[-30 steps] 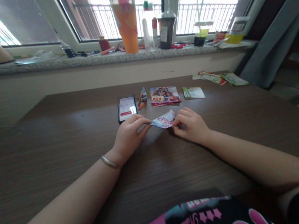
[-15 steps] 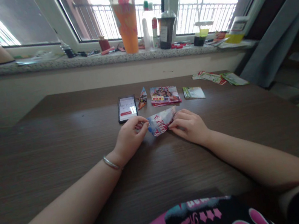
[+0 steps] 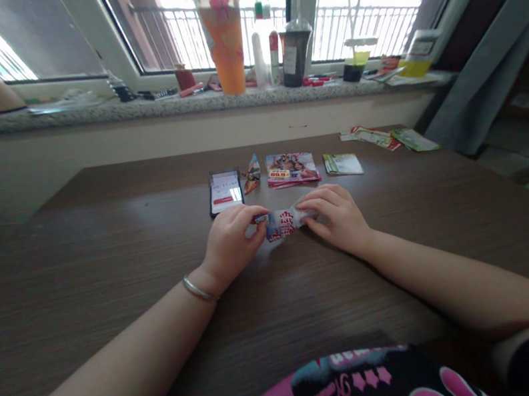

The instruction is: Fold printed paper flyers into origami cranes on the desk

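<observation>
A small folded piece of printed paper (image 3: 282, 223), white with red and blue print, lies on the dark wooden table (image 3: 103, 265) between my hands. My left hand (image 3: 229, 244) pinches its left end with curled fingers; a silver bangle sits on that wrist. My right hand (image 3: 336, 216) presses and grips its right end, fingers closed over the edge. Just beyond my left hand lies a phone (image 3: 224, 192) with a lit screen.
Behind the hands lie a small folded paper figure (image 3: 251, 174), a stack of colourful leaflets (image 3: 291, 168), a green-white stack (image 3: 343, 164) and more flyers (image 3: 389, 138) at the far right. The windowsill (image 3: 152, 106) holds an orange cup (image 3: 223, 42), bottles and drinks.
The paper was turned and folded narrower between my hands. My right hand moved up over its right end; my left hand kept its pinch on the left end.
</observation>
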Demonstrator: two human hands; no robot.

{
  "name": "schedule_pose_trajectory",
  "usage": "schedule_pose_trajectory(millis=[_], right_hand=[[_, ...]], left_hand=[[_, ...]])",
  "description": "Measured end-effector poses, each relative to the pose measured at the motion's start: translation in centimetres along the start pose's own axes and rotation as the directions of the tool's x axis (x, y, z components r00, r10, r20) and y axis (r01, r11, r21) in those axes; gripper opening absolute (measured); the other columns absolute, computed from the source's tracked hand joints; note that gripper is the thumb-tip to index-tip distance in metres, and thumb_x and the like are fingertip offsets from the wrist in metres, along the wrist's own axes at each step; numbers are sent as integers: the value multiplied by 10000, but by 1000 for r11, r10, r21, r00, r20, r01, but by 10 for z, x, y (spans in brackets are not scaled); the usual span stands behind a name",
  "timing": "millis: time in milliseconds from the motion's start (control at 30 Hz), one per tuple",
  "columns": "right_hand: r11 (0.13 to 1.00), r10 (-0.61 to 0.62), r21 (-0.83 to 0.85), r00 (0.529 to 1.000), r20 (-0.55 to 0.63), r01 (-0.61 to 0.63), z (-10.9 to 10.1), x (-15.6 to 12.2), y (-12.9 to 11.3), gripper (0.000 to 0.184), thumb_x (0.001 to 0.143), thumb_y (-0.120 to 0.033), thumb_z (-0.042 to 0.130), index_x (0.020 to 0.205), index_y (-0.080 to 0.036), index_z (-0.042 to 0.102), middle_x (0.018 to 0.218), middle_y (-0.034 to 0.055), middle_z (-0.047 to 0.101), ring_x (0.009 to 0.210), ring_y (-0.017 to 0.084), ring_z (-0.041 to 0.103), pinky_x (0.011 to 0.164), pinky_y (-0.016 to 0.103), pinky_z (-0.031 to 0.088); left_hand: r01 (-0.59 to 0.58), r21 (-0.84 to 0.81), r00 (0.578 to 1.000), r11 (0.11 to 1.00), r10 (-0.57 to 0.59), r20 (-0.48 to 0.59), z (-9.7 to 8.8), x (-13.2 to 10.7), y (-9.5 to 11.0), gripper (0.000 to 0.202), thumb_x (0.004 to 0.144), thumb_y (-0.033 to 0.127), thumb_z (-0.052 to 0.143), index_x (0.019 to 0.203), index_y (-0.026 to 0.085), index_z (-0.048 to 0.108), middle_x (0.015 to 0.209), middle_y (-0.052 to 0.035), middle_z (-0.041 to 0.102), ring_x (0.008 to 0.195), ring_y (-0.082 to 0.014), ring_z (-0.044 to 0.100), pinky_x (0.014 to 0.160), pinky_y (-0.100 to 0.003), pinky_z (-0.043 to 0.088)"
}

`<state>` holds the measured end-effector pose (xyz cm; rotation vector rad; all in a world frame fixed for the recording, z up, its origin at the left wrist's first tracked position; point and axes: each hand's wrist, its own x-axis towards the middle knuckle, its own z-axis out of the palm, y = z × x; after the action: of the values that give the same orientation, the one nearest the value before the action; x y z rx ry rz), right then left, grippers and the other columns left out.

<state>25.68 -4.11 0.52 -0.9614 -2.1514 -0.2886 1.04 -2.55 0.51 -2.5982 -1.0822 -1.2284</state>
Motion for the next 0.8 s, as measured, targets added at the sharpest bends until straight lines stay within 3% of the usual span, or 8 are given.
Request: schedule_pose_trajectory(millis=[167, 400, 600, 700, 800], right_hand=[[998, -36, 51, 999, 31, 34, 1, -1, 1, 176, 862, -198, 589, 1030, -214, 641, 976, 43, 691, 940, 202, 585, 889, 372, 470], [983, -129, 146, 984, 120, 111, 3, 0, 1, 129, 891, -211, 561, 976, -206, 657, 907, 41, 694, 902, 188, 585, 866, 343, 493], [974, -177, 175, 970, 167, 147, 3, 1, 2, 109, 896, -229, 561, 896, -207, 668, 874, 47, 694, 873, 187, 593, 844, 341, 498], [967, -209, 184, 961, 182, 176, 5, 0, 3, 122, 900, -231, 556, 879, -212, 675, 877, 44, 697, 870, 181, 599, 847, 333, 499], [962, -231, 193, 951, 204, 193, 8, -2, 5, 140, 905, -236, 551, 877, -218, 687, 889, 43, 698, 878, 176, 605, 852, 327, 499]], left_hand=[[-63, -5, 998, 998, 63, 24, -6, 1, 5, 150, 867, 226, 567, 983, 151, 625, 913, -74, 650, 862, -206, 593, 813, -366, 489], [-119, 52, 993, 992, 120, -17, -11, -1, 7, 225, 882, 268, 532, 1042, 161, 648, 1175, -134, 539, 1123, -274, 484, 988, -464, 404], [-221, -61, 960, 973, 228, 165, -11, 3, 5, 230, 916, 260, 483, 1072, 190, 636, 1100, -70, 641, 1119, -236, 505, 1026, -434, 382], [-202, -37, 948, 979, 205, 242, -10, 4, 5, 234, 925, 280, 476, 1039, 192, 659, 1104, -62, 664, 1066, -230, 539, 986, -429, 406], [-139, 39, 956, 990, 124, 267, -7, 3, 4, 251, 932, 308, 472, 1031, 212, 682, 1161, -44, 669, 1157, -261, 503, 1028, -469, 369]])
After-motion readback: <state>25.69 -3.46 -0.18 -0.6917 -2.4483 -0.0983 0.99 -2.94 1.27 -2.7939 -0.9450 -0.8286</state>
